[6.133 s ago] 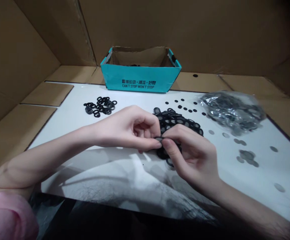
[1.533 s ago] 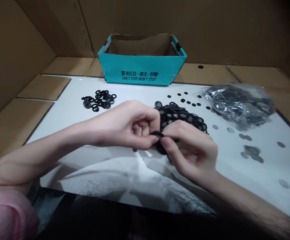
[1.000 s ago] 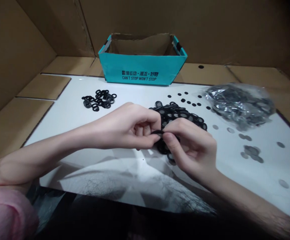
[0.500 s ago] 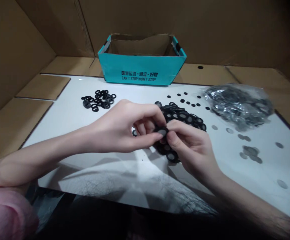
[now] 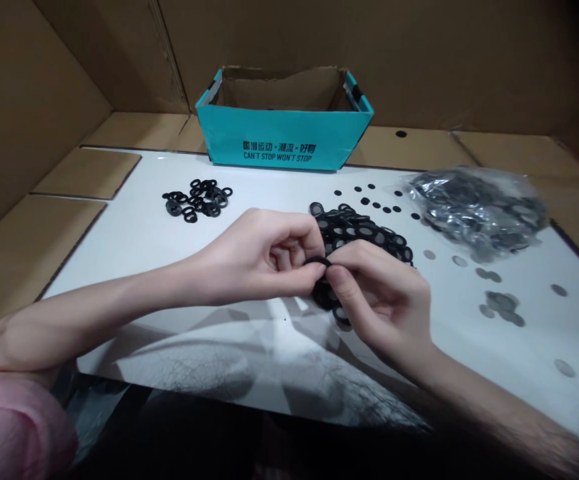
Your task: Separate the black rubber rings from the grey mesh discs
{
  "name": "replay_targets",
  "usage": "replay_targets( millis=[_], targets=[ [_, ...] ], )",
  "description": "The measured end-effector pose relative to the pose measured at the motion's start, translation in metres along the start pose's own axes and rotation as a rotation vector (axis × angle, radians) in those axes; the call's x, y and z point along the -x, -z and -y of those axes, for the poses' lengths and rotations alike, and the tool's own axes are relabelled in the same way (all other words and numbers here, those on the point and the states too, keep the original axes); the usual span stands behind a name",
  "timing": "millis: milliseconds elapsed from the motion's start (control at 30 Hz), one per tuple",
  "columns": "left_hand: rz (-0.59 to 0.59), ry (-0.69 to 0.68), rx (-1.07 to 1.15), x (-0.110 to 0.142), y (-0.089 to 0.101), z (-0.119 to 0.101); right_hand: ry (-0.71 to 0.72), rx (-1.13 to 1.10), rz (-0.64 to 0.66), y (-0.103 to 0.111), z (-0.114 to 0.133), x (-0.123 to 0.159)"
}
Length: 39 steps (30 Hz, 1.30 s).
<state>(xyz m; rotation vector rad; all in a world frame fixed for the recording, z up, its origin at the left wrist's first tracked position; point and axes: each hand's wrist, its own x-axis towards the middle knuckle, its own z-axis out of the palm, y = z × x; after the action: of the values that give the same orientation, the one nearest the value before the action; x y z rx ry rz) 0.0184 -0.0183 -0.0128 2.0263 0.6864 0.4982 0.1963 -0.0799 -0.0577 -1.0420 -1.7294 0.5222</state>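
Both hands share one grip, the left hand [image 5: 264,257] and the right hand [image 5: 389,293] each with thumb and finger pinched together on a black ring [image 5: 318,260] above the near edge of a pile of black rings with grey centres [image 5: 362,230]. Left of that pile lies a smaller cluster of black rings [image 5: 199,200], while to its right small black discs [image 5: 376,205], a clear plastic bag [image 5: 479,210] and loose grey discs [image 5: 502,303] rest on the white counter [image 5: 144,247]. Beyond them, at the counter's far edge, stands an open turquoise box [image 5: 284,137].
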Motion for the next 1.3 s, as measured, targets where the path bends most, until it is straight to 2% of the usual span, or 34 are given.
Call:
replay_targets(
  millis=[200,333,600,833,933,1133,1233,1300],
  targets=[
    [-0.001,-0.193,-0.041,-0.001,0.0035,0.002,-0.446,-0.542,0.121,0.0006,-0.0108,0.0057],
    [-0.043,-0.304,-0.184,0.0012,0.0028,0.0006,-0.594,-0.721,0.141,-0.0022,-0.0081,0.0037],
    [-0.064,-0.385,-0.247,0.0044,0.0008,0.0003,-0.601,-0.734,0.167,-0.0051,-0.0075,0.0053],
    [-0.029,-0.382,-0.272,0.0034,0.0037,0.0012,-0.568,-0.778,0.195,-0.0053,-0.01,0.0064],
    [-0.072,-0.418,-0.307,0.0035,0.003,0.0022,-0.611,-0.776,0.174,-0.005,-0.0098,0.0058],
    [-0.148,-0.401,-0.356,0.0045,-0.0017,0.0056,-0.651,-0.823,0.172,-0.005,-0.0065,0.0062],
    [-0.171,-0.414,-0.411,0.0047,-0.0014,0.0054,-0.62,-0.771,0.167,-0.0054,-0.0043,0.0075],
    [-0.141,-0.382,-0.418,0.0043,0.001,0.004,-0.566,-0.645,0.138,-0.0048,-0.0024,0.0074]
  ],
)
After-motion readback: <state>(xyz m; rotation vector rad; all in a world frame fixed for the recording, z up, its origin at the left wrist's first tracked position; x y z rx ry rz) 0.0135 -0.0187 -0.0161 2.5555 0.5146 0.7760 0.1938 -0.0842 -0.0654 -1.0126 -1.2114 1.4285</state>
